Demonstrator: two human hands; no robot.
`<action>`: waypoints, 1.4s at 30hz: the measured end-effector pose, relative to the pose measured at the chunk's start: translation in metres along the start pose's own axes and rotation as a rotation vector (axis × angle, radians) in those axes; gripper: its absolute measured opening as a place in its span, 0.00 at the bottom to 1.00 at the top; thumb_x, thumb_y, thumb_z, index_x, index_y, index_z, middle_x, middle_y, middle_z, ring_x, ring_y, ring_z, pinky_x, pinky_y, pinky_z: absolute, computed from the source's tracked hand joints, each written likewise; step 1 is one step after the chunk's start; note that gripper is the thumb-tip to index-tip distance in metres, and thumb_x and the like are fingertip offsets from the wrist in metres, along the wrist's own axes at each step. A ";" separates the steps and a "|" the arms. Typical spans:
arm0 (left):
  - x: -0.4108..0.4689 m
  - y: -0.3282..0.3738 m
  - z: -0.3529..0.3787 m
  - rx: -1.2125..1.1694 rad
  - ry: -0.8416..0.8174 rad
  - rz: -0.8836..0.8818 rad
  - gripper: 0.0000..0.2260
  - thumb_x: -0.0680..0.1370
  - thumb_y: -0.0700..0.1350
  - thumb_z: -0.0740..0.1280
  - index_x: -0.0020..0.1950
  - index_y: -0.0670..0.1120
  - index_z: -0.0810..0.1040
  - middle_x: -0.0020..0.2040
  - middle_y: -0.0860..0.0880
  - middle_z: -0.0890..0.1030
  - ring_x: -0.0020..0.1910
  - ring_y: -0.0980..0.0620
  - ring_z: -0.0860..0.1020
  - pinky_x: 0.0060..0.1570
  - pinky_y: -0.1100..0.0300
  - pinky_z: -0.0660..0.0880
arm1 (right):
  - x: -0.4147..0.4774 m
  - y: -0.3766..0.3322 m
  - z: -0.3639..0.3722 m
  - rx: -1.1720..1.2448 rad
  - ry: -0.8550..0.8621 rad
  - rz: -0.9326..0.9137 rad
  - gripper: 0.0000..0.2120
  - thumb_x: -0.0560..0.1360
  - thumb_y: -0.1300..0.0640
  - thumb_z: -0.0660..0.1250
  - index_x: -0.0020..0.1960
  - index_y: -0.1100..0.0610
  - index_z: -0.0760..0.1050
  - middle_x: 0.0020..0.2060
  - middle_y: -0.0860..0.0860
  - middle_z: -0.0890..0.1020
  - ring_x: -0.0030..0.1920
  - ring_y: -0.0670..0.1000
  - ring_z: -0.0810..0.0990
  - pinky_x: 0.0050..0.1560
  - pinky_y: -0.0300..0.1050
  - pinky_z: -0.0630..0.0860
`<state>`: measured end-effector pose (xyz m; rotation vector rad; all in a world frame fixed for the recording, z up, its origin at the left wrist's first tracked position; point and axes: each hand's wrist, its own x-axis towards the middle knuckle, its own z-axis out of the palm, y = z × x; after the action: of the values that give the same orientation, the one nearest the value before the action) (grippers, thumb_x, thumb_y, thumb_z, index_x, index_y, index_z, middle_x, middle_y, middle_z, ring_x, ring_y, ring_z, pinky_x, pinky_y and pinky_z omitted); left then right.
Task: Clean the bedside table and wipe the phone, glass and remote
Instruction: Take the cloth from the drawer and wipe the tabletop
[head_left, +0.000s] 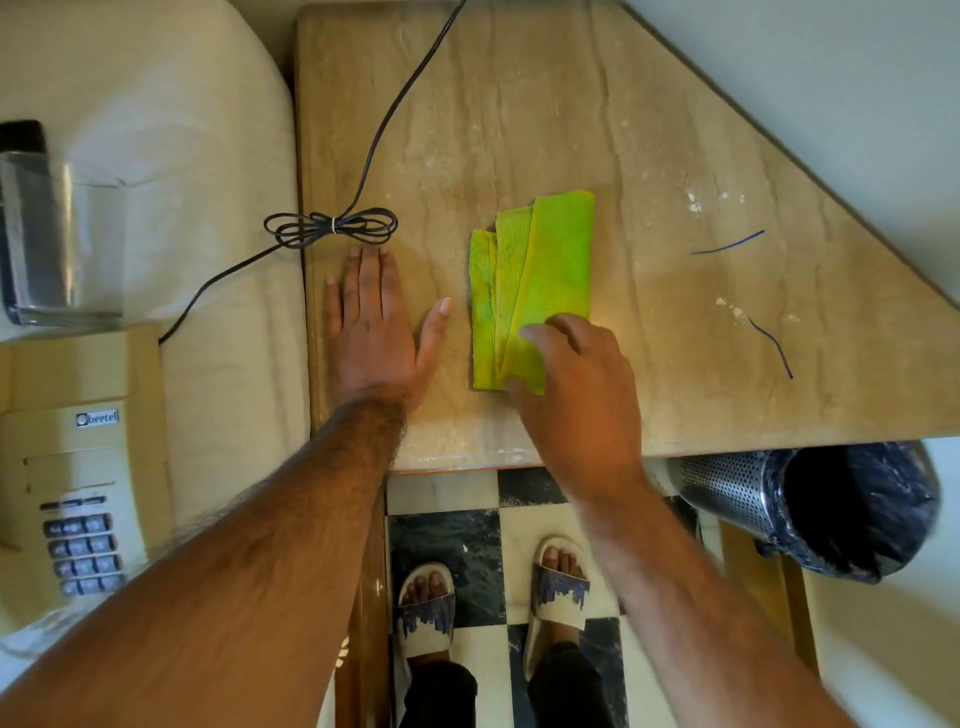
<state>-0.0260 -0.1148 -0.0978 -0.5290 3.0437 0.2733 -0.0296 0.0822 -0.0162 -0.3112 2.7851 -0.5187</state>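
A folded green cloth (535, 280) lies on the beige stone bedside table (519, 114). My right hand (576, 395) rests on the cloth's near corner, fingers curled over it. My left hand (371, 332) lies flat and spread on the tabletop, left of the cloth, apart from it. A beige landline phone (78, 467) sits on the bed at the left. Behind it stands a clear glass (62, 239), with a dark remote (23, 136) partly hidden behind the glass. White crumbs (693, 205) and two blue threads (727, 243) lie on the table's right part.
The phone's black cord (332, 226), tied in a bundle, crosses the table's left side. The cream bed (182, 130) borders the table on the left. A perforated metal bin (810, 504) with a dark liner stands below the table's right front edge. My sandalled feet stand on checkered floor.
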 end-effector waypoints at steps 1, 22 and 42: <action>0.000 0.000 0.000 0.002 0.000 -0.001 0.38 0.84 0.66 0.45 0.84 0.39 0.55 0.85 0.41 0.56 0.85 0.44 0.53 0.83 0.44 0.48 | 0.010 0.001 -0.002 -0.011 -0.037 -0.006 0.12 0.80 0.52 0.71 0.62 0.53 0.83 0.60 0.51 0.83 0.61 0.56 0.78 0.59 0.54 0.76; 0.001 0.000 -0.002 -0.021 -0.010 -0.007 0.38 0.84 0.65 0.44 0.84 0.39 0.57 0.85 0.42 0.57 0.84 0.44 0.54 0.83 0.43 0.49 | 0.016 -0.002 0.028 0.481 0.065 0.323 0.22 0.80 0.47 0.72 0.69 0.57 0.74 0.52 0.48 0.80 0.54 0.51 0.81 0.48 0.42 0.75; 0.002 -0.004 0.005 -0.046 0.011 -0.015 0.36 0.84 0.64 0.39 0.84 0.41 0.56 0.85 0.43 0.58 0.84 0.45 0.54 0.83 0.44 0.48 | 0.145 -0.029 -0.076 -0.385 -0.691 -0.118 0.17 0.69 0.71 0.77 0.57 0.64 0.85 0.47 0.56 0.87 0.39 0.42 0.84 0.41 0.32 0.79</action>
<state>-0.0266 -0.1178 -0.1032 -0.5571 3.0500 0.3413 -0.1853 0.0416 0.0280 -0.6067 2.1701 0.1080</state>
